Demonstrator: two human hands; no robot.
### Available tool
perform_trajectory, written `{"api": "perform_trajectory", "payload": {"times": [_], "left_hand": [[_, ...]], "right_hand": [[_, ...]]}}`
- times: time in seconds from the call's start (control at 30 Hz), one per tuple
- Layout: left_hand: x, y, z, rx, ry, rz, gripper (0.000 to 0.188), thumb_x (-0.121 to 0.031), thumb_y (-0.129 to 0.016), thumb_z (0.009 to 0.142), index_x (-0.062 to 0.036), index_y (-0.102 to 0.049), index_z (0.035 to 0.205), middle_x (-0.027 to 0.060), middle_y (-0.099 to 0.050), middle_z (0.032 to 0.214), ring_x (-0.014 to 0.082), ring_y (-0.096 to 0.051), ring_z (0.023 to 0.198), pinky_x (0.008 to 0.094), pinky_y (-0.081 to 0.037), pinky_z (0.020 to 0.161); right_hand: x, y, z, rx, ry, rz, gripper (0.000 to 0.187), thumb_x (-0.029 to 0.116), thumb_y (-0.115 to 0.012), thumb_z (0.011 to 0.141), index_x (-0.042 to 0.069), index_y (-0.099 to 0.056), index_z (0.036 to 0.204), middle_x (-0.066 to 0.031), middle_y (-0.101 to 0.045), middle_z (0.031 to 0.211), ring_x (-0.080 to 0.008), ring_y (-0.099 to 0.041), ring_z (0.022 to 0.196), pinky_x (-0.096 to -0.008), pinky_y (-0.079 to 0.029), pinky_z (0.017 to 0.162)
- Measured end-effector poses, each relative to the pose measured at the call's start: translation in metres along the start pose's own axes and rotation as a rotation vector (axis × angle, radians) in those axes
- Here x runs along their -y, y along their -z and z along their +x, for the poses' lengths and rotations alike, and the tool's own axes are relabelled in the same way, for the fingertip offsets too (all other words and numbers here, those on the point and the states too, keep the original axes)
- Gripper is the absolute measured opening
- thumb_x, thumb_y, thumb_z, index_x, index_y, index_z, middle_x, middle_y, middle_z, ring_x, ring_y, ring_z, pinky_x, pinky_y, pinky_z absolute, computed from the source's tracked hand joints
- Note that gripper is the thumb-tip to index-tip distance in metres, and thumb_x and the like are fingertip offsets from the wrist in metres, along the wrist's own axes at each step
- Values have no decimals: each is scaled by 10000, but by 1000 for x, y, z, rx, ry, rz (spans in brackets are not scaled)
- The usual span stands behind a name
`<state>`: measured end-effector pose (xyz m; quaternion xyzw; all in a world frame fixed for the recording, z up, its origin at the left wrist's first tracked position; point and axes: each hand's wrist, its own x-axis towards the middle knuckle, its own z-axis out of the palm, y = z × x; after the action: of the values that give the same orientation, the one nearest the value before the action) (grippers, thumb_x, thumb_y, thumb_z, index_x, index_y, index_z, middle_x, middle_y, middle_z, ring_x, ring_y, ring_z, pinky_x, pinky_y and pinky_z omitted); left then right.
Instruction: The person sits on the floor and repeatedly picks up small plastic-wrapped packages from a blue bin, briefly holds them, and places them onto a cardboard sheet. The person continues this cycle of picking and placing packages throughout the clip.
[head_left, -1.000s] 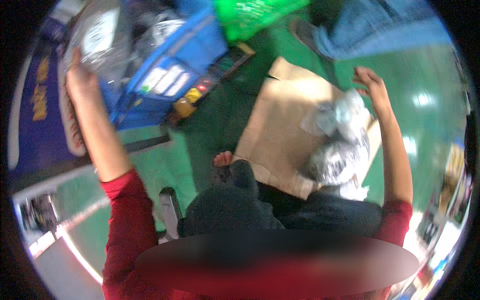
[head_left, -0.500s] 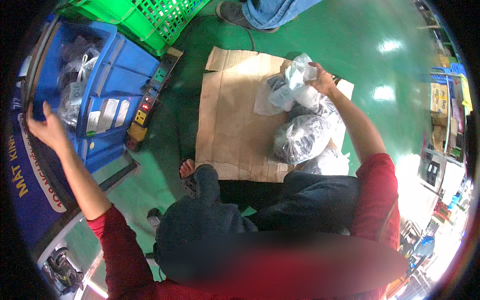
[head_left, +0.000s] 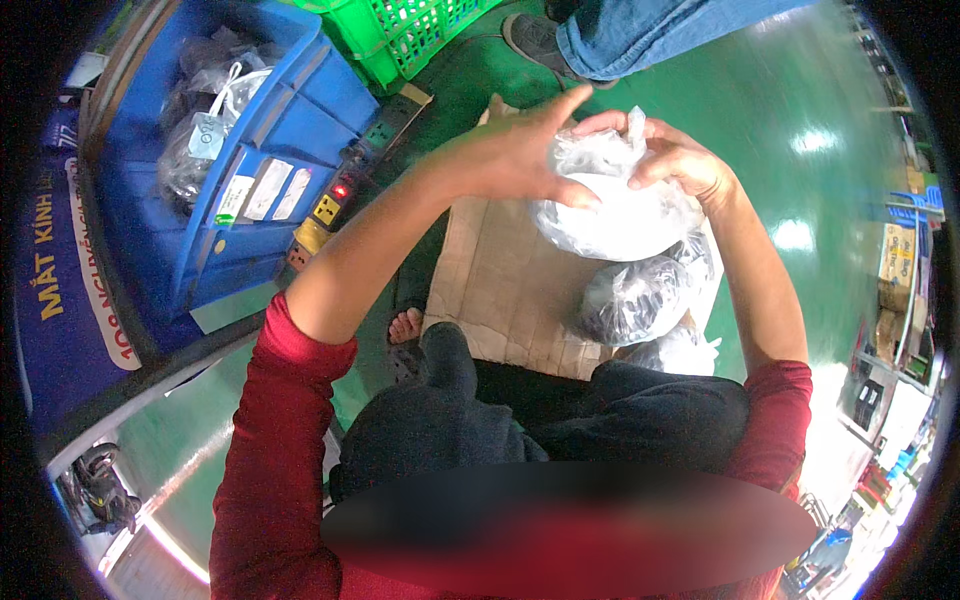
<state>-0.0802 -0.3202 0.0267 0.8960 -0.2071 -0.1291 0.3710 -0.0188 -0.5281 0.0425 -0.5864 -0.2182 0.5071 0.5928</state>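
A clear plastic bag, bright with glare, is held up over the far right of a cardboard sheet. The fingers of my right hand are closed on the bag's gathered top. On the other side of it, my left hand has its thumb and fingers spread, with the thumb against or very near the plastic. Below the held bag sits a tied clear bag of dark items, and another such bag lies nearer my leg. The held bag's contents are washed out by glare.
At the left stands a blue bin holding clear bags with dark contents. A power strip lies along its side. A green crate and another person's shoe are at the far side. Loaded shelves line the right.
My left hand has left the blue bin and come across to the bag. My right hand has raised the bag off the others. The view has shifted left.
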Motion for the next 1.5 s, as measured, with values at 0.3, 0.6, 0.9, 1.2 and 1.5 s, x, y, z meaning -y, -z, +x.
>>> {"api": "perform_trajectory", "payload": {"times": [0.3, 0.6, 0.9, 1.2, 1.5], "left_hand": [[21, 32, -44, 81, 228, -523, 465, -359, -680, 646, 1, -609, 931, 85, -627, 823, 191, -581, 752, 307, -442, 720], [69, 213, -182, -1452, 372, -240, 372, -190, -664, 744, 10, -552, 1037, 96, -600, 969, 172, -573, 863, 322, -451, 766], [194, 216, -248, -1066, 702, -461, 415, -247, -690, 690, 17, -588, 994, 107, -615, 905, 182, -577, 779, 307, -458, 688], [184, 188, -228, -449, 1095, 463, 609, -351, -676, 600, 11, -547, 1072, 249, -537, 1072, 353, -522, 1004, 386, -395, 883], [-17, 58, -118, -664, -36, 95, 513, -113, -655, 698, -52, -471, 1173, 129, -482, 1180, 266, -439, 1125, 357, -327, 957]], "right_hand": [[-9, 9, 13, -63, 29, 235, 488, 121, -556, 765, 28, -402, 1219, -88, -542, 1071, -163, -537, 963, -272, -452, 807], [-136, 54, -5, -223, -301, -1428, 876, 202, -757, 583, 169, -264, 1306, -166, -252, 1346, -348, -278, 1224, -423, -343, 948], [-191, 8, 2, -29, -500, -1669, 769, 259, -661, 666, 272, -260, 1321, -129, -91, 1400, -356, -148, 1274, -577, -271, 944], [-156, 34, 27, -229, -442, -1529, 558, 146, -555, 744, 144, -361, 1267, -173, -446, 1202, -321, -513, 1016, -405, -452, 794], [7, -38, 52, -473, 13, 355, 195, 24, -487, 632, -31, -501, 818, -129, -556, 819, -221, -575, 712, -343, -502, 691]]}}
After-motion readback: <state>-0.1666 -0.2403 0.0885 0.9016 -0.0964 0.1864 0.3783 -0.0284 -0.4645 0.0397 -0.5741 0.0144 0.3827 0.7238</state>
